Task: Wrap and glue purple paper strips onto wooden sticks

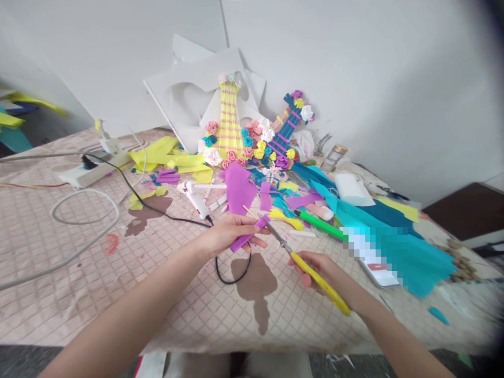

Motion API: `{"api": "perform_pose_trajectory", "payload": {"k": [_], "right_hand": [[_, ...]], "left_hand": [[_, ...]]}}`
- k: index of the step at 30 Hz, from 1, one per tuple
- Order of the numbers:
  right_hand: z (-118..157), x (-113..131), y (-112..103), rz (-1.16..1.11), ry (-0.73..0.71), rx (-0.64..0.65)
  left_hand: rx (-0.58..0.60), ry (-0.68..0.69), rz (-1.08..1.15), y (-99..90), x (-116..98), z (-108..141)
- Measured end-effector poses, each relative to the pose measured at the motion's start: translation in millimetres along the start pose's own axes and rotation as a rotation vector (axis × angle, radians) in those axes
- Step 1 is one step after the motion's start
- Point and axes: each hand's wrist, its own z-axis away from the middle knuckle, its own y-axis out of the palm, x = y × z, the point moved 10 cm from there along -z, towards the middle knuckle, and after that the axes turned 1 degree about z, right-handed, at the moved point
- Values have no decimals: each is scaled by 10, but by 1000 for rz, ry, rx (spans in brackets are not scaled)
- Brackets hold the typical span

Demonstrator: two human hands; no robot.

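My left hand [228, 236] pinches a small folded purple strip [248, 237] above the middle of the table. My right hand [321, 270] is closed on yellow-handled scissors [315, 275], whose metal blades point up and left and meet the upper end of the strip. A thin wooden stick [250, 211] shows just beyond the blade tips. Behind my left hand lies a larger purple sheet [239, 191], and a white glue gun [197, 202] with a black cord rests to its left.
Two flower-trimmed paper instruments, one yellow [229, 118] and one blue [285, 131], lean at the back. Right are turquoise paper [394, 252], a green tube [323, 226], a white roll [350, 190] and a phone [380, 270]. A power strip [92, 170] and looping cables are left.
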Motion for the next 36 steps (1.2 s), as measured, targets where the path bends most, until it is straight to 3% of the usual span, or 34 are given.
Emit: {"api": "perform_pose_trajectory", "payload": {"k": [13,18,22,28,33,36], "right_hand": [[9,29,-40,29,14,-7],[-54,69,-112,128,-64,-53],[-88,140,-331,302,-131,-178],[-73,87,-918,831,-123,-479],[-14,-162,-1163,932,-141,-498],[98,-182,-1236,941,-167,-459]], "left_hand": [[4,-6,8,2,12,-7],[1,-6,-18,-7,28,-18],[-98,40,-70,-132,-7,-44],[-346,135,-106,-415,-80,-50],[-431,177,-122,-512,-113,-48],[-446,181,-140,-515,-118,-46]]}}
